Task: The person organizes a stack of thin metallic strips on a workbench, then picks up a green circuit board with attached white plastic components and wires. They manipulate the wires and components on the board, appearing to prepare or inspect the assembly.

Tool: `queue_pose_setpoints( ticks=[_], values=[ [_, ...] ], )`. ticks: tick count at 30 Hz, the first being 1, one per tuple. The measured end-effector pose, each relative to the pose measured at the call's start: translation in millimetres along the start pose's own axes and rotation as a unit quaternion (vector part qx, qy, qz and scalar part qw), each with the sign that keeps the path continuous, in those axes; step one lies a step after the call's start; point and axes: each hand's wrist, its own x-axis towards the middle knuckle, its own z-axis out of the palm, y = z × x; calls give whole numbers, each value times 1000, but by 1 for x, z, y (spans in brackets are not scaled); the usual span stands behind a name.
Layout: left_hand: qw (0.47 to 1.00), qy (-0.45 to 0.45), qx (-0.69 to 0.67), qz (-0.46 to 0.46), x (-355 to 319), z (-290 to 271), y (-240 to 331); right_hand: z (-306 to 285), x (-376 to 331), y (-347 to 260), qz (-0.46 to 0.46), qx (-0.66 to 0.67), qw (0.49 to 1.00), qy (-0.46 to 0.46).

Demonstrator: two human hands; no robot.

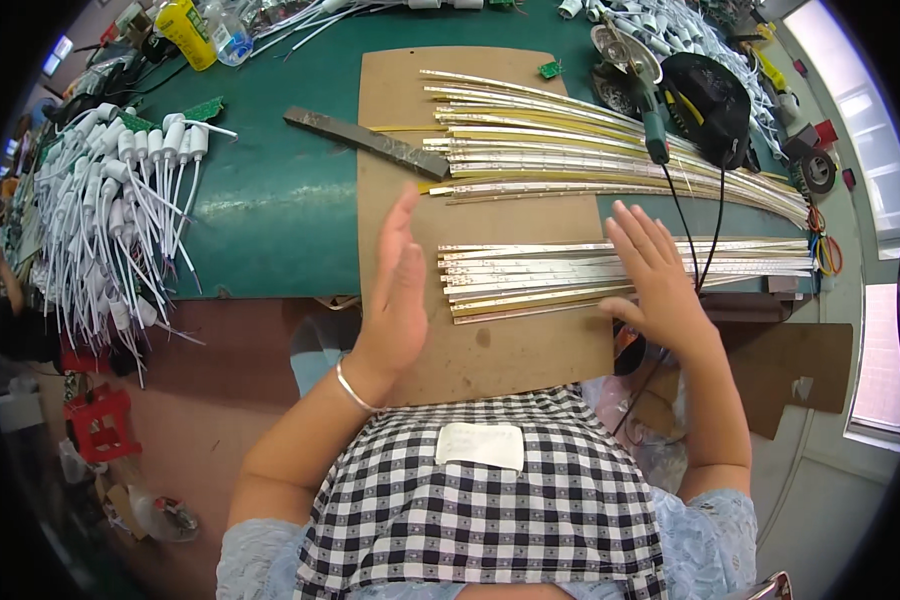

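Note:
My left hand (395, 295) is held upright on edge at the left ends of a lower bundle of thin LED strips (530, 270), its fingers stretched and nothing in it. At the middle of that bundle, my right hand (660, 280) spreads over the strips with fingers extended and thumb apart; I cannot tell how firmly it touches them. The strips lie side by side across a brown board (480, 365). Beyond them a larger bundle of LED strips (550, 145) fans toward the right. A dark grey bar (365, 142) rests slantwise by that bundle's left ends.
White leads with cylindrical ends (120, 190) are heaped at the left of the green table (270, 220). A green-handled soldering iron (655, 130) and a black object (710, 100) stand far right. A small circuit board (550, 70) and a yellow bottle (185, 32) are farther back.

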Motion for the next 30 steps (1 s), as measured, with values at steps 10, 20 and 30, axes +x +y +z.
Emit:
queue_pose_setpoints(
  ticks=[10,20,30],
  values=[
    [948,-160,275,20,30,-1,-5,40,39,-14,47,-49,998,16],
    [881,-127,448,83,13,-9,7,40,21,-22,44,27,998,40],
    [919,-120,367,84,6,-10,10,39,4,-25,8,73,983,167]
  ],
)
